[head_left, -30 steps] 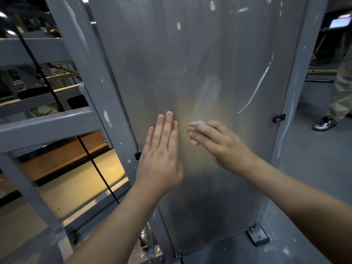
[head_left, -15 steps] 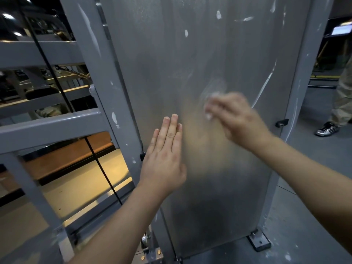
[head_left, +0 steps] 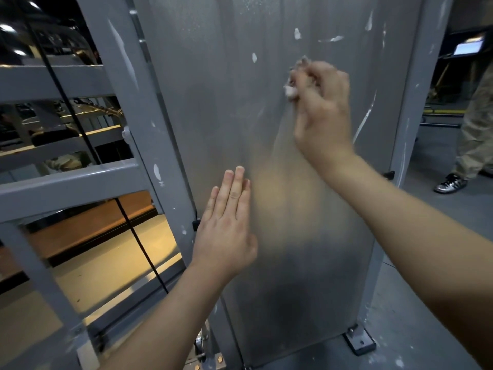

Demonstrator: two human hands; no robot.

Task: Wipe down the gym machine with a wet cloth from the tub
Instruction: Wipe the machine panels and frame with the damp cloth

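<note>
The gym machine's tall grey metal panel [head_left: 221, 97] fills the middle of the view, flecked with white paint spots and streaks. My right hand [head_left: 321, 108] grips a small whitish cloth [head_left: 290, 90] and presses it against the panel's upper right part; only bits of the cloth show past my fingers. Lower down, my left hand [head_left: 226, 222] lies flat on the panel near its left edge, fingers straight and together. The tub is out of view.
The machine's grey frame bars [head_left: 66, 182] and a black cable [head_left: 138, 244] stand to the left, over a yellowish floor. A bolted foot plate [head_left: 358, 340] sits at the panel's lower right. Another person's leg and shoe [head_left: 450, 182] stand at the far right.
My right hand has moved the cloth up and to the right across the panel. My left hand has stayed flat on the panel.
</note>
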